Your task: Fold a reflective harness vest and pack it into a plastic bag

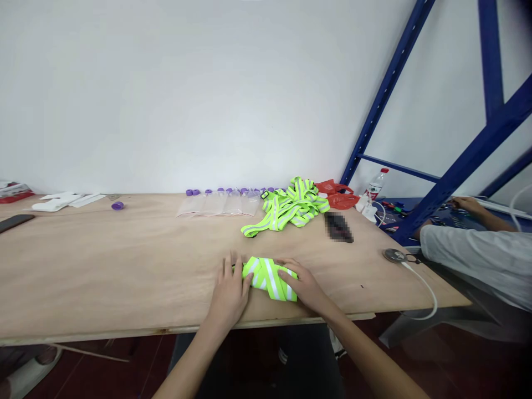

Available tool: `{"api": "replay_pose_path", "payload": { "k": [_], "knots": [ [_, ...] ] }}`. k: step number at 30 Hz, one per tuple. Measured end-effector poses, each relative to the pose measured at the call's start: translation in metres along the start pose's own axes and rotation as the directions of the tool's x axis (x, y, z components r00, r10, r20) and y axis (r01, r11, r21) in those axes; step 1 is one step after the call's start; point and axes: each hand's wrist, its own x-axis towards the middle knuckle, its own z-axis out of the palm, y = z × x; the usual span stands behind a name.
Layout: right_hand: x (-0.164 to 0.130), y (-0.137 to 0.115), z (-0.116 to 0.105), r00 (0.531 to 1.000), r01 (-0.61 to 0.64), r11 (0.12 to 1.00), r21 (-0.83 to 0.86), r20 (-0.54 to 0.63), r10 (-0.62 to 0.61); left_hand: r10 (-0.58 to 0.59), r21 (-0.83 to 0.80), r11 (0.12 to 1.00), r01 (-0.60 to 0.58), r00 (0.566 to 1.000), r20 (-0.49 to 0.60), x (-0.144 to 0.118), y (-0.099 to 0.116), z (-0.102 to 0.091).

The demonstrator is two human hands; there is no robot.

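A folded neon-yellow reflective vest (268, 277) with silver stripes lies near the front edge of the wooden table (124, 260). My left hand (230, 291) presses flat on its left end, fingers spread. Over the vest's right end rests my right hand (302, 282), fingers curled on the fabric. A loose pile of similar reflective vests (288, 208) lies farther back on the table.
Clear plastic bags with purple caps (220, 202) line the back edge. A red bag (338, 195), a water bottle (376, 184), a dark blurred object (338, 227) and a round disc with white cable (394, 255) sit at right. Another person's arm (477, 252) reaches by the blue rack (453, 172).
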Motion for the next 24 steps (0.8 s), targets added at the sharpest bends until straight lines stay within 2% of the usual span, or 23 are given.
{"api": "replay_pose_path", "payload": {
  "k": [2,6,8,11,15,19,22,24],
  "knots": [
    [0.001,0.002,0.001,0.999,-0.018,0.999,0.042,-0.034,0.020,-0.039,-0.042,0.998,0.039,0.999,0.004,-0.003,0.000,0.006],
    [0.001,-0.002,0.003,0.997,-0.081,0.982,0.170,-0.003,0.082,-0.134,-0.313,0.939,0.142,0.990,0.045,0.003,0.006,0.007],
    [-0.001,-0.007,0.003,0.991,-0.129,0.970,0.206,0.004,0.131,-0.237,-0.414,0.878,0.239,0.970,0.058,0.011,0.008,0.005],
    [-0.001,-0.013,0.002,0.985,-0.171,0.952,0.253,0.020,0.171,-0.334,-0.470,0.799,0.375,0.927,0.171,0.025,0.009,0.004],
    [-0.002,-0.014,0.007,0.983,-0.180,0.940,0.290,0.032,0.178,-0.350,-0.439,0.797,0.415,0.910,0.224,0.043,0.012,0.005],
    [0.000,-0.009,0.016,0.985,-0.159,0.918,0.362,-0.009,0.174,-0.269,-0.470,0.780,0.414,0.899,0.345,0.059,0.014,0.003],
    [0.009,-0.013,0.015,0.990,-0.103,0.891,0.442,-0.036,0.133,-0.239,-0.521,0.726,0.448,0.875,0.420,0.068,0.012,0.002],
    [0.020,-0.019,0.011,0.996,-0.028,0.877,0.480,-0.060,0.065,-0.265,-0.567,0.646,0.511,0.847,0.461,0.072,0.013,0.000]
  ]
}}
